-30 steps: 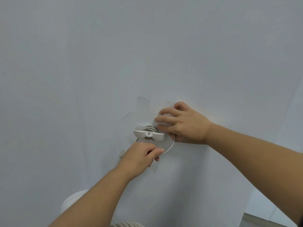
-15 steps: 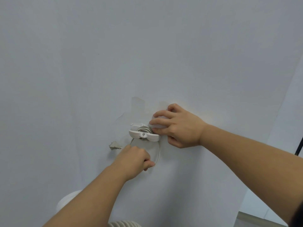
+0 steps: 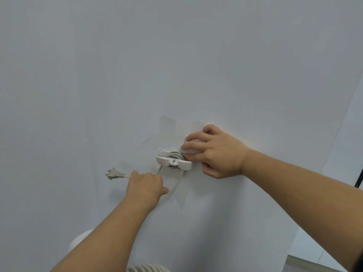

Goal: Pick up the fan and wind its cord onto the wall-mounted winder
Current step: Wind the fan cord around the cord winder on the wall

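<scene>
Left of left hand [image 3: 146, 185], plug [image 3: 115, 173] protruding

both forearms are bare to the frame edge, left hand [image 3: 145, 186] and right hand [image 3: 218, 152] ungloved.

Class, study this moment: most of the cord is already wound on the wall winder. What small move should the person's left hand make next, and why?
Probably carry the left hand around the winder once more. Several turns of cord already sit on the spool, but a slack loop hangs below and the plug sticks out past the hand. The right hand braces the winder against the wall.
</scene>
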### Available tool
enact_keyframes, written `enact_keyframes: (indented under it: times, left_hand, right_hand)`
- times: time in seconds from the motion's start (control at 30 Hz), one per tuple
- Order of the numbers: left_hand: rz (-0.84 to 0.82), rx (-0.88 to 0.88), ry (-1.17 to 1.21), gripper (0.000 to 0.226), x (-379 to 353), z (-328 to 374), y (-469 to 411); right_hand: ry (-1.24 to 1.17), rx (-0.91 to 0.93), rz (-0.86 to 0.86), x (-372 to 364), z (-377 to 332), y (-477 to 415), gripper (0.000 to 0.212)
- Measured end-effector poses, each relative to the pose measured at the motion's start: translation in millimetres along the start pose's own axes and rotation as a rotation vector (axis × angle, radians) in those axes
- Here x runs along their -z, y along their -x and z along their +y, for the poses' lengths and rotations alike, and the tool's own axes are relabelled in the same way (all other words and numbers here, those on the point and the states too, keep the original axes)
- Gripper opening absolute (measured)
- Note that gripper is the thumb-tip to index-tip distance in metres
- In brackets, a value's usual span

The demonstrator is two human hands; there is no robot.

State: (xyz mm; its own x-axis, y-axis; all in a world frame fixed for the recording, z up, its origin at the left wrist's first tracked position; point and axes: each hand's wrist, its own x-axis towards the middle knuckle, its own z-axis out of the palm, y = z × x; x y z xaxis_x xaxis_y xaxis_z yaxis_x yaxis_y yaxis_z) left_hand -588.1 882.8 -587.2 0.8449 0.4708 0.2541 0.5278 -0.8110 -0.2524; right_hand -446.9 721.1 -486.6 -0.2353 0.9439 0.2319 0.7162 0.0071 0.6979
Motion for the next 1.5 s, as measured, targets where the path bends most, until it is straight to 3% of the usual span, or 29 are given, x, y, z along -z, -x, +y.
enact_keyframes:
  times: [0.4, 0.53, 0.63, 0.83, 0.97, 1.1, 1.2, 1.5]
  left_hand:
    - [-0.099, 0.070, 0.117, 0.037, -10.0, -1.4, 1.0]
    - [-0.170, 0.168, 0.377, 0.047, -10.4, -3.0, 3.0]
    - [-0.176, 0.198, 0.702, 0.051, -9.7, -6.3, 5.3]
    - [-0.325, -0.023, 1.255, 0.041, -2.1, -2.7, 10.0]
    - [-0.459, -0.130, 1.340, 0.026, 2.6, 8.3, 10.1]
    - [-0.343, -0.115, 1.453, 0.020, 4.9, 21.5, 6.7]
    - [-0.225, -0.059, 1.395, 0.028, 5.7, 23.8, 2.7]
    - [-0.096, -0.116, 0.591, 0.028, 6.4, 19.4, -4.9]
  right_hand:
    - [-0.004, -0.015, 0.025, 0.1, -0.4, -1.4, 0.054]
    - [-0.002, -0.014, 0.031, -0.6, -0.4, -1.5, 0.053]
    - [0.001, -0.017, 0.025, -1.0, -0.3, -1.9, 0.053]
    - [0.012, -0.019, 0.013, -1.4, 0.1, -1.9, 0.053]
    - [0.015, -0.018, 0.006, -1.8, 0.3, -1.9, 0.052]
    - [0.017, -0.014, 0.016, -1.8, 0.7, -1.6, 0.051]
    - [0.018, -0.015, 0.011, -1.7, 0.5, -1.5, 0.052]
    - [0.021, -0.015, 0.002, -1.5, -0.4, -1.4, 0.053]
